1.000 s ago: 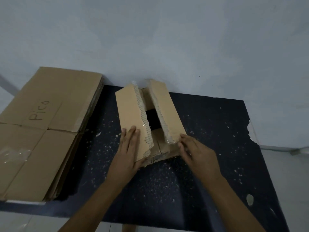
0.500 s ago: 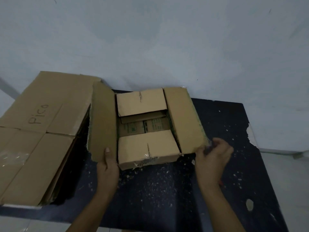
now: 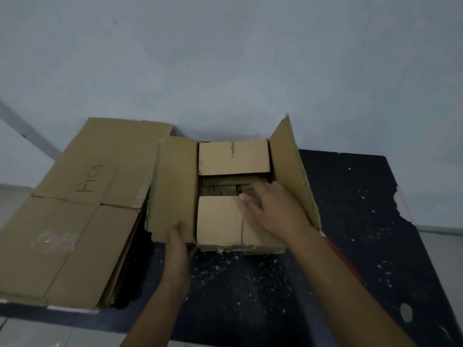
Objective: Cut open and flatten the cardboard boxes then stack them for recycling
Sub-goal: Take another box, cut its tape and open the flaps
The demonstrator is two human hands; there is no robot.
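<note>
Pale blue-grey wall rose behind a dark, white-speckled tabletop (image 3: pixel 250 291) with a chipped right edge. On it stood a small brown corrugated cardboard box (image 3: pixel 233 196), its top already cut open: the long left flap (image 3: pixel 175 189) lay folded outward nearly flat, the long right flap (image 3: pixel 290 171) stood tilted up, and the two short inner flaps were still folded down over the opening, with a dark gap between them. The left hand (image 3: pixel 179 242) held the near end of the left flap, thumb on top and fingers hidden beneath, so how far they curled could not be told. The right hand (image 3: pixel 270 209) lay loosely spread, fingers slightly bent, across the near inner flap (image 3: pixel 218 221), fingertips reaching its far edge at the gap, gripping nothing visible. Just beside the box, to the left, rested a stack of large flattened brown cardboard sheets (image 3: pixel 75 209) marked "Pico". Judging by this, earlier boxes were done; this one remained to be opened further, flattened and stacked.
</note>
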